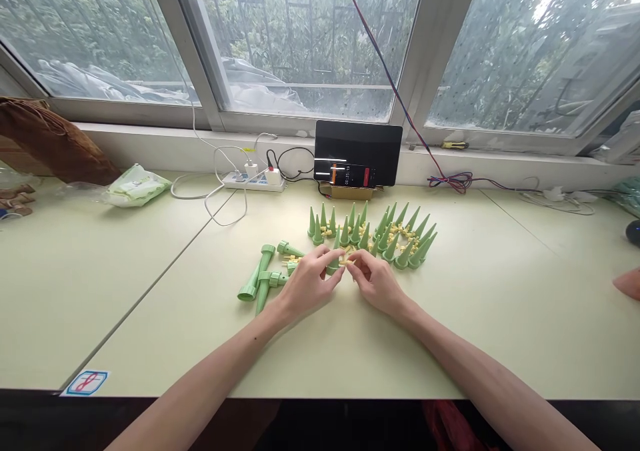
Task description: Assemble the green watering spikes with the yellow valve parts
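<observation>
My left hand is closed, thumb and forefinger brought together at a small yellow plastic valve piece. From the other side my right hand pinches the same piece; its exact shape is too small to make out. A green cone-shaped watering spike stands upright right behind my left fingers, its base partly hidden by them. Beyond both hands, several more green spikes stand points up around loose yellow pieces. Left of my left hand lie several larger green spikes with caps, beside more yellow pieces.
A dark tablet leans at the back, with a phone showing a timer before it. A power strip with cables and a wipes packet lie left. Bundled wires lie back right. A person's hand shows at the right edge.
</observation>
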Demonstrator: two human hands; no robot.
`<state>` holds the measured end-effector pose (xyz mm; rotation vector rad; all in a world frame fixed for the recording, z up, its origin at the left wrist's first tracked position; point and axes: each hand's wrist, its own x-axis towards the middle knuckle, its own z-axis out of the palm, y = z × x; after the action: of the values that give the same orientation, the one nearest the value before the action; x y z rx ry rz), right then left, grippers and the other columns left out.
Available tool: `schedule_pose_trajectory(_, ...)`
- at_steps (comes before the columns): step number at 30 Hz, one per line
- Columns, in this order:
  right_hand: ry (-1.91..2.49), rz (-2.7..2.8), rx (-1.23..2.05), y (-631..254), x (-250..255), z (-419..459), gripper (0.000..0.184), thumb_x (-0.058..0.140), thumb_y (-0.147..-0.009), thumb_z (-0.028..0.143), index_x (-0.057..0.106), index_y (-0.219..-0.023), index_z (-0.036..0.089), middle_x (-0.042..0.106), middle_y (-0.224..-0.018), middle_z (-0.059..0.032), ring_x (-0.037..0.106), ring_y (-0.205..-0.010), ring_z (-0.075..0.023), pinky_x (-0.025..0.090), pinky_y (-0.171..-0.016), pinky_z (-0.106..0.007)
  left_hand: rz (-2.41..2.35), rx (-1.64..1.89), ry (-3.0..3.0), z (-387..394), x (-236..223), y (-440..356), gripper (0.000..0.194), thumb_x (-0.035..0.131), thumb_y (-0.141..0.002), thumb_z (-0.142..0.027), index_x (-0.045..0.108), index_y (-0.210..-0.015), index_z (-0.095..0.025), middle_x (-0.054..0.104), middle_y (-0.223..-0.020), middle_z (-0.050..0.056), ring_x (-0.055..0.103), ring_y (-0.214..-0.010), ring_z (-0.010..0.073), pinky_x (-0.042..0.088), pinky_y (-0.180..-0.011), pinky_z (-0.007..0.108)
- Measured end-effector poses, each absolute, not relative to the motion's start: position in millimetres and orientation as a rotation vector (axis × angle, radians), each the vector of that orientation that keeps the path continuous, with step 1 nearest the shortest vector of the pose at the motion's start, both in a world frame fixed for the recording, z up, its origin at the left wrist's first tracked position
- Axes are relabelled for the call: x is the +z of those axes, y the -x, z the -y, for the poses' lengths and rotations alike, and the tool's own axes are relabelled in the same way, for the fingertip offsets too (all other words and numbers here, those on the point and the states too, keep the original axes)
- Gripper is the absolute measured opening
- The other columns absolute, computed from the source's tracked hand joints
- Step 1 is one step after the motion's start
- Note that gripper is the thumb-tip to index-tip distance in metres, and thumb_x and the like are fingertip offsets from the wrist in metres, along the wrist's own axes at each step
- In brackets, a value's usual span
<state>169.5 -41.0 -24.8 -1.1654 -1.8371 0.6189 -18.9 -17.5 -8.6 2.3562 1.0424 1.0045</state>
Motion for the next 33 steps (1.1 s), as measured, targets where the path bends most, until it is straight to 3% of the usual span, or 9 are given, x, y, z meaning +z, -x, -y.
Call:
schedule_pose_trajectory(8, 1.206, 1.842, 0.596, -170.7, -29.0, 35.7, 0.041, 0.038, -0.104, 0.040, 0.053, -0.070, 0.020, 0.052, -0.059, 0.0015, 0.043, -0.051, -0.0127, 0.034, -0.053, -0.026, -1.035, 0.977, -2.354, 20.1, -11.5, 17.1, 0.026, 0.057, -0.093, -0.027, 0.064, -0.118, -0.022, 0.058, -0.091, 0.002, 0.047, -0.054, 0.0066, 0.047, -0.055, 0.023)
schedule_pose_trajectory(14, 1.192, 1.832, 0.662, -169.5, -24.3, 39.8, 0.023, 0.048, -0.100, 0.040, 0.058, -0.098, 0.019, 0.054, -0.065, 0.0029, 0.043, -0.051, -0.0123, 0.035, -0.051, -0.025, -1.059, 0.997, -2.343, 18.0, -10.3, 18.2, 0.023, 0.057, -0.094, -0.028, 0.065, -0.114, -0.021, 0.058, -0.089, 0.002, 0.046, -0.054, 0.0064, 0.045, -0.053, 0.022)
schedule_pose_trajectory(16, 1.159, 1.844, 0.662, -169.4, -23.7, 40.6, 0.021, 0.048, -0.099, 0.038, 0.057, -0.098, 0.019, 0.055, -0.069, 0.0019, 0.043, -0.052, -0.0120, 0.035, -0.052, -0.025, -1.053, 1.007, -2.346, 17.9, -10.1, 18.5, 0.023, 0.058, -0.093, -0.026, 0.065, -0.114, -0.021, 0.058, -0.089, 0.002, 0.046, -0.054, 0.0063, 0.045, -0.052, 0.021)
schedule_pose_trajectory(26, 1.193, 1.849, 0.621, -170.5, -31.1, 36.5, 0.039, 0.039, -0.103, 0.037, 0.049, -0.070, 0.020, 0.048, -0.059, 0.0025, 0.042, -0.053, -0.0123, 0.032, -0.054, -0.026, -1.038, 0.955, -2.345, 20.7, -10.2, 16.5, 0.026, 0.057, -0.093, -0.027, 0.064, -0.117, -0.021, 0.057, -0.090, 0.001, 0.047, -0.056, 0.0068, 0.046, -0.055, 0.021)
schedule_pose_trajectory(33, 1.180, 1.851, 0.667, -170.7, -28.5, 39.0, 0.020, 0.048, -0.100, 0.036, 0.057, -0.096, 0.019, 0.050, -0.062, 0.0043, 0.041, -0.052, -0.0121, 0.034, -0.053, -0.025, -1.072, 0.965, -2.342, 19.6, -7.1, 17.5, 0.025, 0.057, -0.093, -0.027, 0.065, -0.116, -0.021, 0.059, -0.090, 0.001, 0.047, -0.054, 0.0061, 0.045, -0.055, 0.022)
